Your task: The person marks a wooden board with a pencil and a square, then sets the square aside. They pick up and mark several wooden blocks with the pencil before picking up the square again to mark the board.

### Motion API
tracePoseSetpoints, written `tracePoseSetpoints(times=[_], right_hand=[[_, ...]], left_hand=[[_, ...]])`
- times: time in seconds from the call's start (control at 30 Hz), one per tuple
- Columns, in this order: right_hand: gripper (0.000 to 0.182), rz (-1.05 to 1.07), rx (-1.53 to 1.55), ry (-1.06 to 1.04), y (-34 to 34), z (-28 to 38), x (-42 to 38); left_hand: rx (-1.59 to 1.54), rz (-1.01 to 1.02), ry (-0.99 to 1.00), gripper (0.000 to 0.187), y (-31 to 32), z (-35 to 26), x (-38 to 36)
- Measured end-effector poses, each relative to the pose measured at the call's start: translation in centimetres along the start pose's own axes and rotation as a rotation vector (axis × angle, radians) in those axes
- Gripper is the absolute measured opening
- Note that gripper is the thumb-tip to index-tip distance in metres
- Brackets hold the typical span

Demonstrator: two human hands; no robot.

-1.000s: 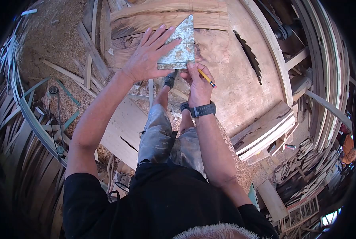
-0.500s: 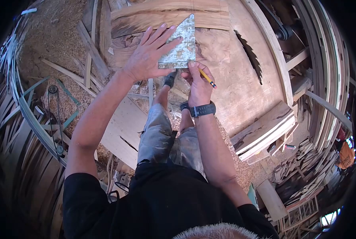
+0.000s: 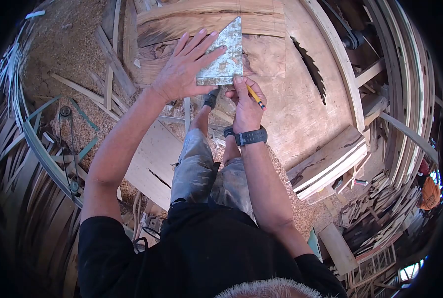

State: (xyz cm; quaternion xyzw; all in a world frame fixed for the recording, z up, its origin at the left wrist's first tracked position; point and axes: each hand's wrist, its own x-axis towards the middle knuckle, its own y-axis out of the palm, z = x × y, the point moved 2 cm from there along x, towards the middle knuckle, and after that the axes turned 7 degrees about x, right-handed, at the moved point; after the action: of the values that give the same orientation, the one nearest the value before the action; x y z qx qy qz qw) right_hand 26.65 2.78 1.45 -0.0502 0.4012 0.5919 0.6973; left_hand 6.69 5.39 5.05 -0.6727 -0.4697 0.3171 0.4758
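Observation:
My left hand [image 3: 184,67] lies flat with its fingers spread, partly over a worn metal triangular square [image 3: 230,55]. The square rests on a brown wooden board [image 3: 263,57] with dark grain and a knot, its raised edge along the board's near side. At the square's lower right corner, the thumb of my right hand [image 3: 247,107] touches or nearly touches the metal. A yellow pencil [image 3: 255,97] is gripped in that hand, eraser end toward me. Its tip is hidden by the fingers.
A toothed saw blade [image 3: 309,70] shows in the pale tabletop [image 3: 301,124], right of the board. Stacked planks [image 3: 328,161] lie at the table's near right corner. Sawdust and loose wood strips [image 3: 114,62] cover the floor at left. A belt on pulleys [image 3: 65,111] is farther left.
Almost nothing differs. My right hand and the pencil have shifted very slightly to the left, and the square and board appear a touch left too.

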Motion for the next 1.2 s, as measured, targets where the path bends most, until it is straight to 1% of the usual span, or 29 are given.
tracePoseSetpoints(times=[0.13, 0.2, 0.23, 0.3, 0.33, 0.37, 0.43, 0.47, 0.53, 0.57, 0.63, 0.67, 0.73, 0.8, 0.9, 0.97, 1.07, 1.2], right_hand=[[0.021, -0.012, 0.017, 0.02, 0.1, 0.4, -0.1], [0.037, -0.013, -0.141, 0.019, -0.1, 1.0, -0.4], [0.037, -0.011, -0.14, 0.018, -0.5, 1.5, -0.6], [0.06, -0.093, -0.405, -0.091, -2.5, 3.2, -1.7], [0.075, -0.073, -0.625, -0.151, -3.5, 4.4, -2.1], [0.075, -0.073, -0.629, -0.152, -4.4, 5.3, -2.5], [0.058, 0.005, -0.596, -0.396, -4.9, 7.2, -3.3], [0.058, 0.005, -0.597, -0.394, -4.7, 7.5, -3.1], [0.04, 0.025, -0.565, -0.608, -2.8, 9.1, -2.3], [0.04, 0.023, -0.564, -0.61, -2.2, 9.3, -1.4], [0.03, 0.168, -0.503, -0.616, -0.6, 9.3, 1.3], [0.03, 0.167, -0.499, -0.614, 0.1, 9.2, 2.3], [0.032, 0.23, -0.557, -0.568, 1.3, 8.9, 4.0], [0.031, 0.252, -0.582, -0.576, 2.1, 8.6, 5.0], [0.031, 0.275, -0.631, -0.573, 2.5, 8.5, 5.4], [0.031, 0.307, -0.577, -0.512, 2.6, 8.5, 5.6], [0.031, 0.313, -0.608, -0.488, 2.4, 8.3, 5.5], [0.031, 0.313, -0.672, -0.5, 1.5, 8.5, 3.3]], left_hand=[[0.002, 0.006, -0.002, 0.099, 0.1, 0.1, -0.1], [-0.004, 0.006, -0.004, 0.099, 0.1, 0.0, 0.0], [-0.006, 0.003, -0.008, 0.099, 0.0, 0.0, 0.0], [-0.006, 0.005, -0.009, 0.099, -0.1, -0.1, 0.0], [-0.008, 0.003, -0.009, 0.1, -0.1, -0.1, 0.0], [-0.01, 0.0, -0.011, 0.1, -0.1, 0.0, 0.0], [-0.003, 0.017, -0.014, 0.1, -0.1, 0.0, 0.0], [-0.004, 0.018, -0.016, 0.1, -0.1, 0.0, 0.0], [-0.005, -0.003, 0.0, 0.099, -0.1, 0.0, -0.1], [-0.005, -0.003, 0.003, 0.099, 0.0, -0.1, -0.1], [0.0, 0.001, -0.005, 0.099, 0.0, 0.0, 0.0], [0.002, 0.004, -0.005, 0.099, 0.0, 0.0, -0.1], [0.004, 0.003, 0.0, 0.099, 0.1, 0.0, 0.0], [0.008, 0.004, 0.003, 0.099, 0.1, 0.0, 0.0], [0.012, 0.006, 0.003, 0.1, 0.2, 0.1, -0.1], [0.009, 0.005, 0.002, 0.1, 0.3, 0.1, -0.2], [0.011, -0.003, 0.006, 0.099, 0.4, 0.1, -0.2], [0.032, -0.004, 0.014, 0.098, 0.3, 0.0, -0.3]])
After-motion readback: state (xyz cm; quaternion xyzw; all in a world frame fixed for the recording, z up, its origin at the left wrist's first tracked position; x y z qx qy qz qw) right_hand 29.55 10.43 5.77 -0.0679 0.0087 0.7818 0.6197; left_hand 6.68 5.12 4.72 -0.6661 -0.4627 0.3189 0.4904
